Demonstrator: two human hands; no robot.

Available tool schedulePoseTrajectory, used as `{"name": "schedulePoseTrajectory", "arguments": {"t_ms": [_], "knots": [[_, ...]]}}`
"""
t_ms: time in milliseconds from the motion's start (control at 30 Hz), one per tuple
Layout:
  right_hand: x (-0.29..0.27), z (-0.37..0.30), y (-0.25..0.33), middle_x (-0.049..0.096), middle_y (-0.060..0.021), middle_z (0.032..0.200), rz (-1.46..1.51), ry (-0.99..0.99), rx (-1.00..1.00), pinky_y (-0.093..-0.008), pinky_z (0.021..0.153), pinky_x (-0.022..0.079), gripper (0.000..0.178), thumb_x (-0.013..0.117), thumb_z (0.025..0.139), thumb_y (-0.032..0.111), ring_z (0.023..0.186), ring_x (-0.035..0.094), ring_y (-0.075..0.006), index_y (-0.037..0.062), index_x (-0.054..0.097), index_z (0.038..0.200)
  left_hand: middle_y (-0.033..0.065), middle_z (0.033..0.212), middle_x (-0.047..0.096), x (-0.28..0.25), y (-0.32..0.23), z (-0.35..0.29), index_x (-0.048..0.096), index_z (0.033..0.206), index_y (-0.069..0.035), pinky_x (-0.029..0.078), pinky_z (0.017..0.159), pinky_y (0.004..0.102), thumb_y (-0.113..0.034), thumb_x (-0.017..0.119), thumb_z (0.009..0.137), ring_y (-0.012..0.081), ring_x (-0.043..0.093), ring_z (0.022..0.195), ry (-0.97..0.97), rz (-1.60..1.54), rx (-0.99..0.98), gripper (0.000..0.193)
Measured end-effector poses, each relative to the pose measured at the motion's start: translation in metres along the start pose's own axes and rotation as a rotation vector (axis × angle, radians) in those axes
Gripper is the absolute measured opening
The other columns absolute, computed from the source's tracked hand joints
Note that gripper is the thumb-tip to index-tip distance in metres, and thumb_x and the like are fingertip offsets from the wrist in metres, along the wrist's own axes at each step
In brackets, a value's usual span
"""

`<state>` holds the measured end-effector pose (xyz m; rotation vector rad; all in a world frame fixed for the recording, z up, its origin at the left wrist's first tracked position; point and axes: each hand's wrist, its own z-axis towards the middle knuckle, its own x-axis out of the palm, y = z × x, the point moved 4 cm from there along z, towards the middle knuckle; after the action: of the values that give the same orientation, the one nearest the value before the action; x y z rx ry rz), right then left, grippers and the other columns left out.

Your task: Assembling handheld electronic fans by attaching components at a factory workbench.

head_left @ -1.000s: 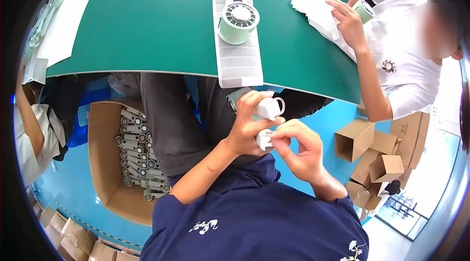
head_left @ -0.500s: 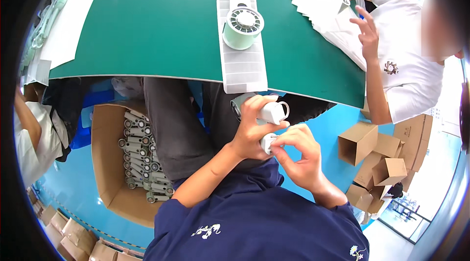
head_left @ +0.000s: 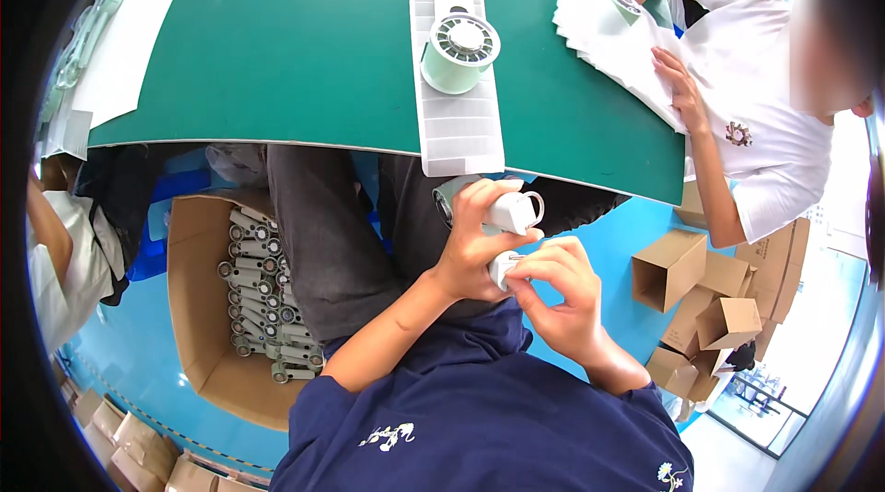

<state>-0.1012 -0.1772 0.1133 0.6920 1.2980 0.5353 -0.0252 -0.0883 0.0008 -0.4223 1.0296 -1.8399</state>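
Over my lap, my left hand (head_left: 472, 248) is closed around a pale handheld fan (head_left: 513, 213). Its round head sticks out on the far left side of the hand, and a loop hangs at the handle's end. From the near side of the same hand pokes a white end piece (head_left: 502, 269) with a slot; the rest of it is hidden by the palm. My right hand (head_left: 564, 294) pinches at this white end with thumb and forefinger. On the table ahead, a mint-green fan (head_left: 460, 53) stands head up on a ribbed white strip (head_left: 460, 137).
An open carton (head_left: 207, 344) holding many fans stands on the floor at my left. Cardboard boxes (head_left: 687, 271) are piled at right. Across the green table (head_left: 286, 49), a co-worker handles a fan over fanned-out white sleeves (head_left: 608, 49). A white sheet (head_left: 152, 31) lies left.
My hands keep almost the same place; the right fingers shift slightly at the white end. The co-worker's raised hand has dropped onto the white sleeves, where a fan head now shows.
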Motion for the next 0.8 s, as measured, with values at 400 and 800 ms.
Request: {"name": "schedulePoseTrajectory", "arguments": {"t_ms": [400, 800], "knots": [[0.013, -0.024, -0.004, 0.055, -0.0097, 0.104, 0.026, -0.128, 0.064, -0.0307, 0.080, 0.055, 0.024, 0.077, 0.079, -0.008, 0.092, 0.062, -0.0188, 0.0016, 0.074, 0.101, 0.0219, 0.137, 0.050, 0.000, -0.008, 0.001, 0.074, 0.100, -0.014, 0.037, 0.102, 0.0512, -0.026, 0.081, 0.063, 0.0407, 0.049, 0.121, -0.054, -0.046, 0.020, 0.039], [0.036, -0.027, -0.032, 0.046, -0.0033, 0.113, 0.607, -0.212, 0.468, -0.0295, 0.090, 0.044, 0.054, 0.076, 0.085, 0.015, 0.105, 0.048, -0.0123, 0.0074, 0.042, 0.126, 0.0231, 0.138, 0.050, -0.004, -0.004, 0.007, 0.072, 0.091, -0.010, 0.038, 0.101, 0.0512, -0.027, 0.079, 0.063, 0.0406, 0.049, 0.121, -0.034, -0.035, 0.034, 0.033]]}}
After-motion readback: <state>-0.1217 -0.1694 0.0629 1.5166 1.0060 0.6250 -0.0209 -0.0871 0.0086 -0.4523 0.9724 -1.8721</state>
